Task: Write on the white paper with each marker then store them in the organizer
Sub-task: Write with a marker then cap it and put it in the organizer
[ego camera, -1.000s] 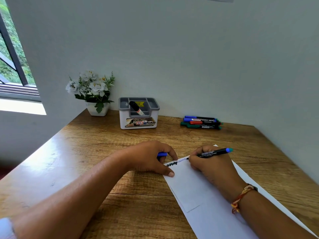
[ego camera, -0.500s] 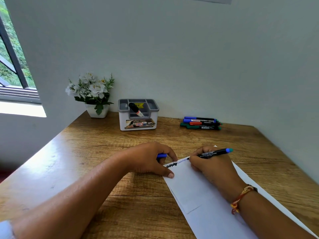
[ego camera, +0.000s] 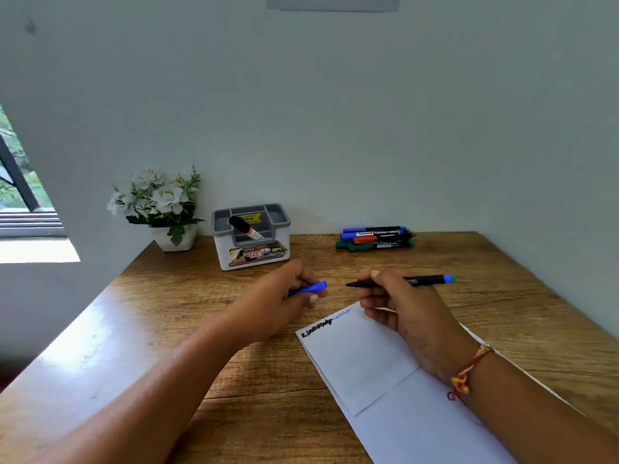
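Standing at the far left of your table (ego camera: pixel 502 313), against the wall, is a white pot of flowers (ego camera: pixel 157 202). Just to its right sits the organizer (ego camera: pixel 251 256), with one black-capped marker (ego camera: pixel 246 227) leaning in a middle compartment. Nearer you, your left hand (ego camera: pixel 281 299) has its fingers curled round a blue cap (ego camera: pixel 310 287) whose end points right; whether the hand touches the wood cannot be told. Below and to the right lies the white paper (ego camera: pixel 361 360), flat on the table, with black writing and then fainter blue writing along its top edge. Your right hand (ego camera: pixel 402 306) is at the paper's far corner, pinching the uncapped blue marker (ego camera: pixel 425 280) level, its tip pointing left toward the cap but apart from it. Behind, by the wall, a pile of markers (ego camera: pixel 375 237) lies stacked. A red and yellow thread band (ego camera: pixel 465 376) circles your right wrist.
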Available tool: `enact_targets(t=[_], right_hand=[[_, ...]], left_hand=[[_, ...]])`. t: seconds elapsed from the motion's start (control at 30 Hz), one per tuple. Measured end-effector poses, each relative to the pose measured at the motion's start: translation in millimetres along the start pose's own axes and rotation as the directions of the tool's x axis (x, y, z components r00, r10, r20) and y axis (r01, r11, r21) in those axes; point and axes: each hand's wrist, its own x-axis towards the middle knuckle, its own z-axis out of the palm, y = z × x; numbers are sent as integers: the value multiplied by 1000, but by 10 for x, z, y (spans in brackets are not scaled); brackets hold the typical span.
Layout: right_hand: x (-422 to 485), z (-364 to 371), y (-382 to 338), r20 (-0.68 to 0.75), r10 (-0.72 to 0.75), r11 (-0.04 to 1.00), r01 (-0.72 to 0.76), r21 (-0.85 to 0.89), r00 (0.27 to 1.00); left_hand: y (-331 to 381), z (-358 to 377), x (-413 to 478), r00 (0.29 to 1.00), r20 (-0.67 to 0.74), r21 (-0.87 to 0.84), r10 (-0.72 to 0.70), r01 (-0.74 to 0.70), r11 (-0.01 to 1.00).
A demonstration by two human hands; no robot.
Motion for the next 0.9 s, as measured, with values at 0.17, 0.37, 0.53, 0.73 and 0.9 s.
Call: enact_targets(t=[0.17, 0.37, 0.53, 0.73, 0.9], right_hand=[[-36, -5, -9, 64, -62, 996, 66, -61, 996], [-60, 6, -34, 89, -72, 991, 81, -106, 993], [-62, 3, -30, 124, -79, 981, 99, -168, 989], [-68, -18, -13, 169, -110, 966, 145, -214, 980], [-42, -38, 17, 150, -116, 982, 136, -130, 982]], left_hand=[[11, 39, -2, 1000, -6, 58, 26, -26, 998], [80, 59, -24, 999, 3, 48, 37, -37, 998], [128, 77, -36, 999, 2, 50, 42, -42, 998], [165, 129, -62, 992, -29, 37, 124, -122, 992], [160, 163, -64, 990, -72, -32, 119, -121, 992]])
